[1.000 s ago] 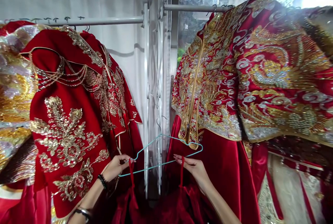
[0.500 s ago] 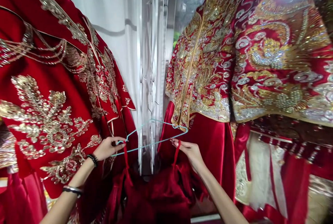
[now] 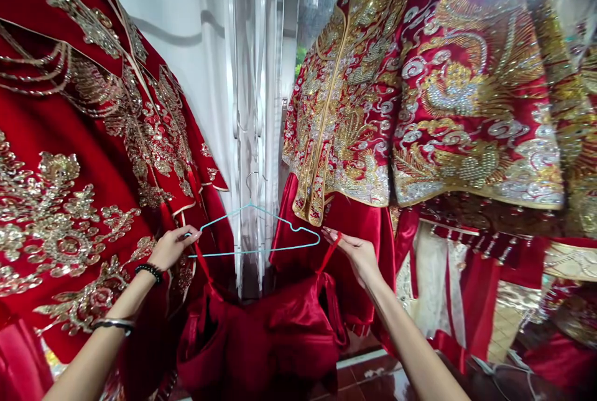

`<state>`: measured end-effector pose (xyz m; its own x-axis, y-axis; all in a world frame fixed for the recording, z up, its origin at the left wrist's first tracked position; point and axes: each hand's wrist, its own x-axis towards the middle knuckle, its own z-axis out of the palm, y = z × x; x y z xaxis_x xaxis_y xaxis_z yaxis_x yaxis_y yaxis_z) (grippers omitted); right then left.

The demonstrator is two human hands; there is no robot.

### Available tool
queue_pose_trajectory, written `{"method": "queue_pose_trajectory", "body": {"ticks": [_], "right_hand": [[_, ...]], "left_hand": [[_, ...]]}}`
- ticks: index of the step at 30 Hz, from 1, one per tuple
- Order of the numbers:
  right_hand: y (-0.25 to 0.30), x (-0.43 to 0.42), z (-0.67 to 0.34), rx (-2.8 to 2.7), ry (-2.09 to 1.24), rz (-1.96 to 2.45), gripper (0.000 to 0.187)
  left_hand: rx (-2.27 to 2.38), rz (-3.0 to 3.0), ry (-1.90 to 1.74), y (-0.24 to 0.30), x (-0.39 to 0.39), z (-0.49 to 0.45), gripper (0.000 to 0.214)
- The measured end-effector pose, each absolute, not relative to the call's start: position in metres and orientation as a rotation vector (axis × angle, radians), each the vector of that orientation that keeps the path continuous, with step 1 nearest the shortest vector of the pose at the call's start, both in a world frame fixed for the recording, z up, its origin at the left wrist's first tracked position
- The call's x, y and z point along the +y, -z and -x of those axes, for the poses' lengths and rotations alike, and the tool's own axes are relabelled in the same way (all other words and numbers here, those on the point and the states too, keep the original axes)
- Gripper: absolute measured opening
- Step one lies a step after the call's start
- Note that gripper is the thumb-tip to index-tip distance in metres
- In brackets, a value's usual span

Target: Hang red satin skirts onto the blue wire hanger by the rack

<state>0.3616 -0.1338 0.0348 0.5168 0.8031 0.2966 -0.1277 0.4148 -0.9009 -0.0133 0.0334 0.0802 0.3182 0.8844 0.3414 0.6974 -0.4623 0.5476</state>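
Note:
My left hand [image 3: 176, 247] is closed on the left end of a light-blue clothes hanger [image 3: 254, 252], with one red strap hanging at its fingertips. In my right hand [image 3: 357, 255], closed in a pinch, is the other thin red strap [image 3: 329, 255]. That hand is just right of the hanger's right end, and a small gap shows between them. Both straps belong to a dark red satin garment [image 3: 261, 332], which hangs below the hanger with its top edge spread between my hands. The hanger's metal hook points up. Its left tip is hidden by my fingers.
Red jackets with gold and silver beadwork hang close on the left [image 3: 107, 158] and the right [image 3: 345, 109]. Behind the hanger stand white metal posts [image 3: 247, 109] and a white curtain [image 3: 186, 28]. Tiled floor [image 3: 368, 376] shows at the bottom right.
My right hand, with its strap, has moved away from the hanger's right end. The hanger's hook now shows more plainly, and the view has shifted right.

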Motion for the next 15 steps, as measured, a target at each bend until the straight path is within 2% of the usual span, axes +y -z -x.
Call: {"method": "queue_pose_trajectory", "body": {"ticks": [7, 15], "right_hand": [[-0.047, -0.136, -0.376, -0.768, -0.635, 0.977, 0.032], [-0.073, -0.116, -0.357, -1.230, -0.662, 1.253, 0.033]], "left_hand": [[1.300, -2.205, -0.875, -0.089, 0.042, 0.016, 0.053], [1.162, -2.164, -0.901, -0.073, 0.050, 0.008, 0.049]]}}
